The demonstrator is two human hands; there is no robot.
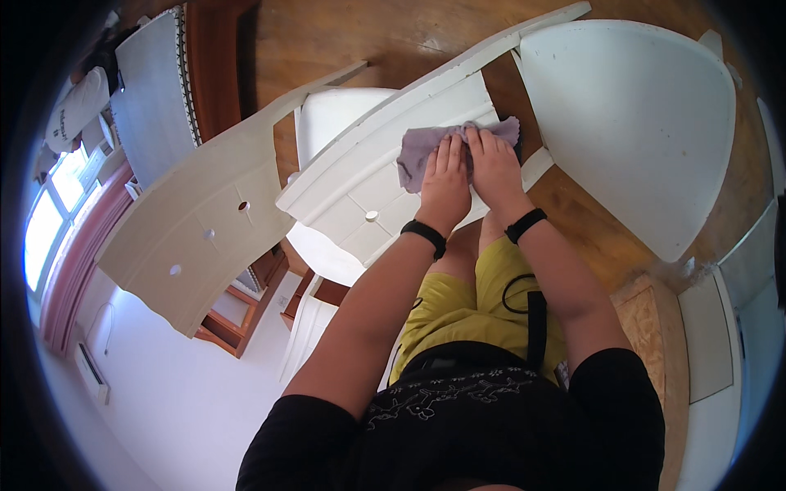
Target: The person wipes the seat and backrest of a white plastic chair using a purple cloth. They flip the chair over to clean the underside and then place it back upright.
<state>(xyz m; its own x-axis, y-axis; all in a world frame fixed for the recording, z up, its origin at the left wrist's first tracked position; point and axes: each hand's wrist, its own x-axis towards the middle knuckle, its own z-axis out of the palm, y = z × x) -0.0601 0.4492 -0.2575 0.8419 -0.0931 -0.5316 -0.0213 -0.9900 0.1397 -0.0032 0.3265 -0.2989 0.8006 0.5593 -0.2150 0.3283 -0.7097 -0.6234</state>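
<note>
A mauve-grey cloth [419,150] lies bunched on the backrest of a white painted chair [338,205]. My left hand [446,184] presses on the cloth, its fingers pointing away from me. Beside it, my right hand [496,169] also bears on the cloth, with the fingertips curled at a fold. The two hands are close together, and black bands circle both wrists. A round hole and shallow grooves show in the backrest left of the cloth. To the right extends a white chair seat [632,123]. What lies under the cloth is hidden.
Another pale chair backrest [202,208] with several round holes stands to the left. A table with a grey cover [153,92] is at upper left, where a person [83,110] is partly visible. Wooden floor [393,37] lies beyond; a chipboard panel [638,325] and white cabinet [706,344] stand right.
</note>
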